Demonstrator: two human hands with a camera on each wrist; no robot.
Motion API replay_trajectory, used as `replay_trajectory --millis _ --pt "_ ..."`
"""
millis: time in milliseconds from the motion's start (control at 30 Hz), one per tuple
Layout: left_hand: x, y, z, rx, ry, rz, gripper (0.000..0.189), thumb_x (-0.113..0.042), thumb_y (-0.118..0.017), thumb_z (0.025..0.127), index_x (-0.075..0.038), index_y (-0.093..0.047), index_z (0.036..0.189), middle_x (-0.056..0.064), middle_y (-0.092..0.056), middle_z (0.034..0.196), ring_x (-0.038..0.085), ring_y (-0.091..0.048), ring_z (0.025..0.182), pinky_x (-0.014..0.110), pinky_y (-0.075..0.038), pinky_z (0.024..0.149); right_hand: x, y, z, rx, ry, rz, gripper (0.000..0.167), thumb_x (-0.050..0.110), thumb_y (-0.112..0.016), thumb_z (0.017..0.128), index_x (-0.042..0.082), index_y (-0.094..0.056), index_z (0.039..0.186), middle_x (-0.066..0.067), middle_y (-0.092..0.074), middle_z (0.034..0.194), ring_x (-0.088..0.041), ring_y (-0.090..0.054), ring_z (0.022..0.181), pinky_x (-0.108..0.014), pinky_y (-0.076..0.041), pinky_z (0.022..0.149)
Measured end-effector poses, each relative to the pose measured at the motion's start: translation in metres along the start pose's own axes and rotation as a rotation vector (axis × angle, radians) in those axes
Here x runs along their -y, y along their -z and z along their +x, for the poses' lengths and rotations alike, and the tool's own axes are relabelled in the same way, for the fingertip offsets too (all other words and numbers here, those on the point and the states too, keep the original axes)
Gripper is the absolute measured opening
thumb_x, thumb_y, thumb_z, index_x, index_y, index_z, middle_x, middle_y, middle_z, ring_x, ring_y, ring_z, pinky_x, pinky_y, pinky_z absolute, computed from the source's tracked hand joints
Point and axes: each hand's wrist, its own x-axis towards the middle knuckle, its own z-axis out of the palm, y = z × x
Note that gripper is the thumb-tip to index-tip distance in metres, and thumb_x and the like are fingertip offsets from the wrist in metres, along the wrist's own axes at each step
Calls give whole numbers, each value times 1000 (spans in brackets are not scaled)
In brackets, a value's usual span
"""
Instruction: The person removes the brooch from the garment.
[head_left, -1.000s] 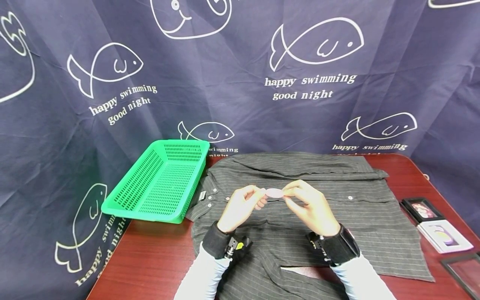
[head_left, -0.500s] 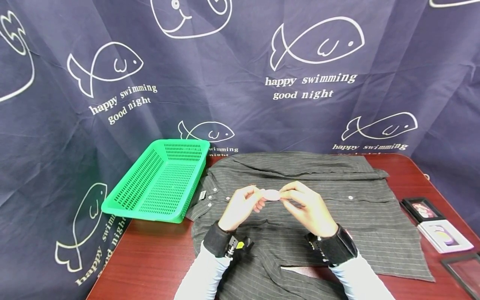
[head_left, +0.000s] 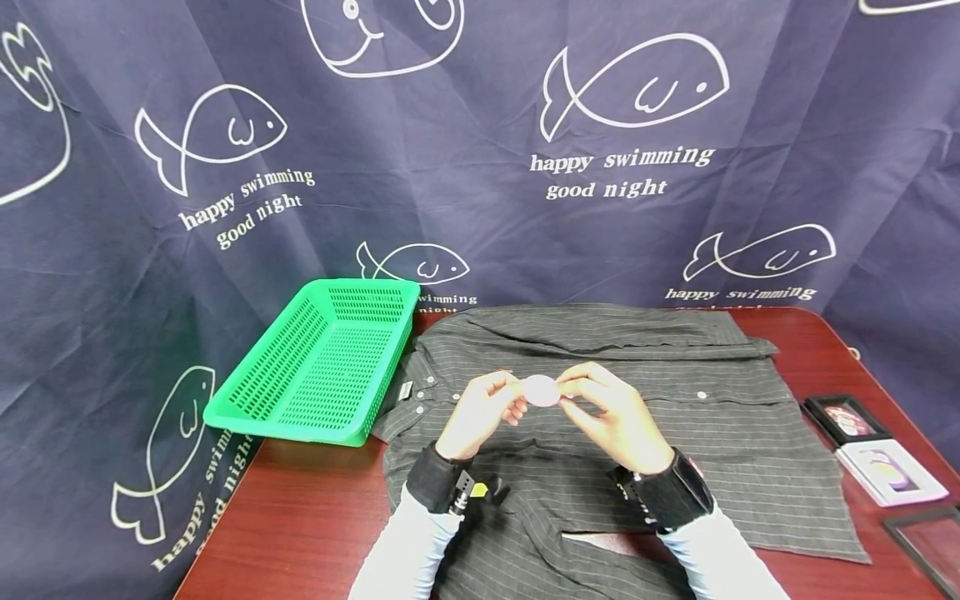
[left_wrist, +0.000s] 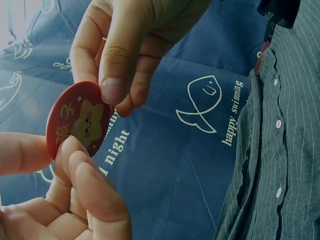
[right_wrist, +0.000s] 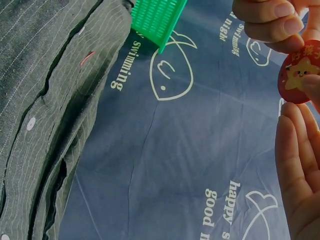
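Note:
Between my two hands, held up over the shirt, is a small flat round disc (head_left: pixel 540 390), its pale side showing in the head view. In the left wrist view that disc (left_wrist: pixel 82 120) is red with a yellow smiling star and yellow lettering. My left hand (head_left: pixel 480 414) pinches its left edge between thumb and fingers. On the opposite edge my right hand (head_left: pixel 621 417) pinches too; in the right wrist view its thumb lies over the star. Below both hands a dark grey pinstriped button shirt (head_left: pixel 742 467) is spread on the table.
To the left stands a green slotted basket (head_left: pixel 288 432). Along the right side of the red-brown table (head_left: pixel 322 500) lie a black-framed picture (head_left: pixel 846 419), a white square with a purple-and-yellow print (head_left: pixel 888 471) and a dark-rimmed flat frame (head_left: pixel 930 542). A blue fish-print curtain (head_left: pixel 487 167) hangs behind.
The disc has turned so its pale face shows as a fuller round in the head view, where it was a thin oval. Both hands keep their pinch, the right a little further left.

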Motion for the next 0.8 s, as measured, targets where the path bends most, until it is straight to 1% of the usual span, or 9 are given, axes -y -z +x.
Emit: replay_trajectory --millis 200,400,467,567,700,800 --pt "-2 0 -1 -3 0 -4 22 -6 -54 96 15 -59 97 -5 -59 68 6 -56 61 18 -50 58 -2 2 0 5 -33 10 34 -10 -80 68 8 -72 95 -4 -67 96 -15 -63 88 -12 -45 87" --pt "-2 1 -1 -7 -18 13 21 -6 -56 96 15 -59 97 -3 -61 70 4 -57 62 18 -51 60 -2 6 1 20 -112 34 29 -7 -79 73 8 -73 97 -3 -68 98 -12 -63 92 -10 -44 89" --pt "-2 1 -1 -9 -29 23 21 -6 -56 95 15 -60 97 1 -62 72 4 -57 62 18 -52 60 -2 8 1 11 -141 37 29 -8 -78 74 8 -73 98 -3 -69 98 -11 -63 92 -10 -44 88" --pt "-1 1 -2 -6 -53 37 20 -5 -57 95 15 -60 96 12 -63 75 5 -58 63 18 -52 61 -1 10 2 -14 -190 67 28 -10 -76 76 7 -73 97 -4 -69 96 -8 -63 90 -13 -47 84" --pt "1 2 -1 11 -97 68 18 -5 -58 96 13 -61 96 27 -62 81 7 -59 67 19 -53 64 3 13 5 -23 -294 160 25 -10 -72 80 6 -72 99 -6 -70 97 -3 -64 89 -14 -51 80" --pt "1 3 -2 28 -131 85 18 -6 -59 96 11 -62 97 32 -61 85 10 -60 71 19 -53 66 5 14 8 -11 -376 216 22 -6 -70 85 6 -70 104 -8 -71 98 1 -64 90 -12 -52 81"
